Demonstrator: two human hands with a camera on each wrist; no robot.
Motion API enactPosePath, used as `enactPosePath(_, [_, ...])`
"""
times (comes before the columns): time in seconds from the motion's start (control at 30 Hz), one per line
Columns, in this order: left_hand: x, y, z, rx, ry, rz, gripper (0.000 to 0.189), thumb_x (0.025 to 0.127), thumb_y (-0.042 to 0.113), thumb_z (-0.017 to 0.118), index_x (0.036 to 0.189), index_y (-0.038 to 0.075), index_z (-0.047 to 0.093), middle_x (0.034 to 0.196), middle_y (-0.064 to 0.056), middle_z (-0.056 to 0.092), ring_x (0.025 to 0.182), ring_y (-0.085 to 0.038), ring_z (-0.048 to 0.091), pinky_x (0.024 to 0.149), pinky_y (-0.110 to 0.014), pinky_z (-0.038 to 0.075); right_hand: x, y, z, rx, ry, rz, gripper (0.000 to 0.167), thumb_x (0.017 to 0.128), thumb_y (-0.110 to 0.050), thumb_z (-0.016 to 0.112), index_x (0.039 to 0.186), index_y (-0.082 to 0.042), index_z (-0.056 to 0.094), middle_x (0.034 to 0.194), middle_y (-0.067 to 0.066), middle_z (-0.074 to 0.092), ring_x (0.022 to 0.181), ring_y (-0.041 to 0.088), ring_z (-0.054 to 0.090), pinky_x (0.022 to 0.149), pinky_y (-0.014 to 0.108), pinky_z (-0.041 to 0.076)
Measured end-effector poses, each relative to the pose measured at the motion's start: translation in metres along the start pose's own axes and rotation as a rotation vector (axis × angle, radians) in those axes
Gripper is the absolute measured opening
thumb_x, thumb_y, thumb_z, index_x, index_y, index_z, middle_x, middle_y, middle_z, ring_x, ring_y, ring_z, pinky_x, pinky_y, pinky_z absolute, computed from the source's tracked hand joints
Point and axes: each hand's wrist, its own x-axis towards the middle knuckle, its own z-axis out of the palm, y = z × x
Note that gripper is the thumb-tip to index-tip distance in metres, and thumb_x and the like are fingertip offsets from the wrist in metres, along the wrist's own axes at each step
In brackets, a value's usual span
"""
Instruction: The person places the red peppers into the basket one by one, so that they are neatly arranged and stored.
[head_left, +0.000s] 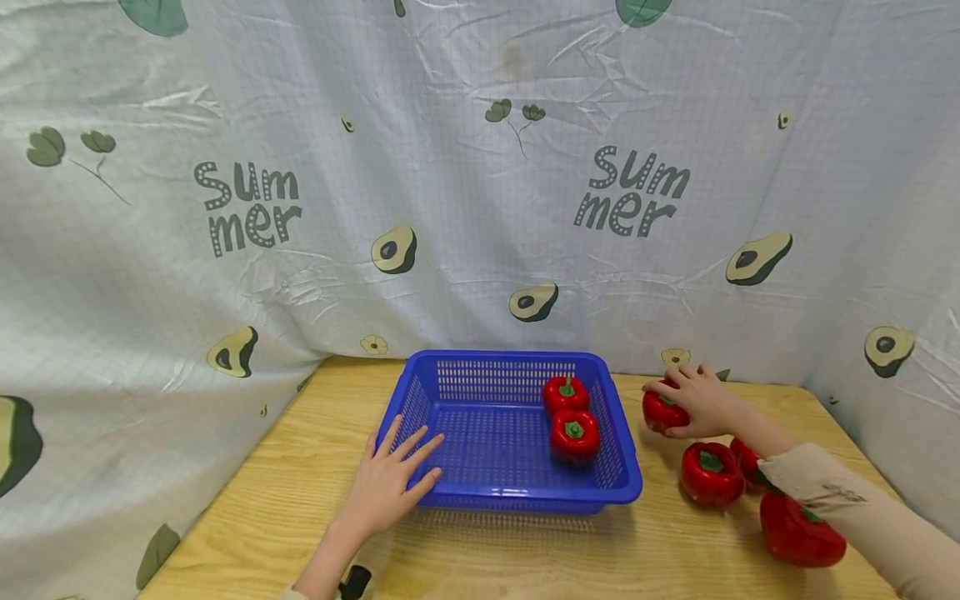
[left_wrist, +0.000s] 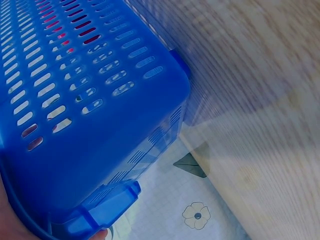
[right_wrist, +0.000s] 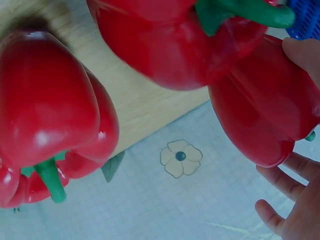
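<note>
A blue plastic basket (head_left: 517, 503) with slotted sides stands on the table. My left hand (head_left: 381, 487) rests on its left front rim, fingers spread and nearly straight. Inside, at the basket's right end, are two red bell peppers with green stems, one (head_left: 566, 393) behind the other (head_left: 576, 450). To the right of the basket, my right hand (head_left: 711, 403) holds another red bell pepper (head_left: 654, 412). The right wrist view shows the thumb on one side of this held pepper (right_wrist: 265, 107) and fingers on the other.
Three more red bell peppers lie by my right forearm: one in front (head_left: 711, 479), one partly behind it (head_left: 745, 457), one nearer me (head_left: 798, 533) and partly under the sleeve. A printed cloth (head_left: 465, 208) hangs behind the wooden table (head_left: 292, 492) and along its sides.
</note>
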Motion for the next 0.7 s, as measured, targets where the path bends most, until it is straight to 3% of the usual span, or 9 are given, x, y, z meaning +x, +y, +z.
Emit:
enactPosePath(0.27, [0.001,-0.001,0.001,-0.006,0.003,0.0,0.045,0.085,0.044,0.052,0.127,0.029,0.05,0.132,-0.004,0.051,0.133,-0.037,0.025,0.102,-0.062,0.019,-0.003,-0.001,-0.013,-0.006,0.014,0.006,0.066,0.062,-0.038,0.075,0.119,-0.013,0.053,0.106,0.018,0.055,0.095,0.034,0.051,0.076,0.056,0.04])
enactPosePath(0.5, [0.001,-0.001,0.001,0.004,-0.01,-0.003,0.045,0.086,0.045,0.05,0.128,0.029,0.05,0.133,-0.003,0.05,0.134,-0.036,0.025,0.103,-0.062,0.019,-0.005,-0.003,-0.02,-0.006,0.072,-0.011,0.065,0.061,-0.038,0.075,0.118,-0.016,0.054,0.105,0.017,0.056,0.094,0.031,0.05,0.075,0.054,0.039])
enactPosePath(0.7, [0.001,-0.001,0.001,-0.003,-0.013,-0.005,0.045,0.086,0.045,0.051,0.128,0.029,0.05,0.133,-0.003,0.049,0.134,-0.036,0.025,0.103,-0.062,0.019,-0.005,-0.007,-0.025,0.02,0.073,-0.005,0.068,0.06,-0.039,0.076,0.121,-0.019,0.051,0.108,0.015,0.055,0.099,0.03,0.048,0.078,0.054,0.038])
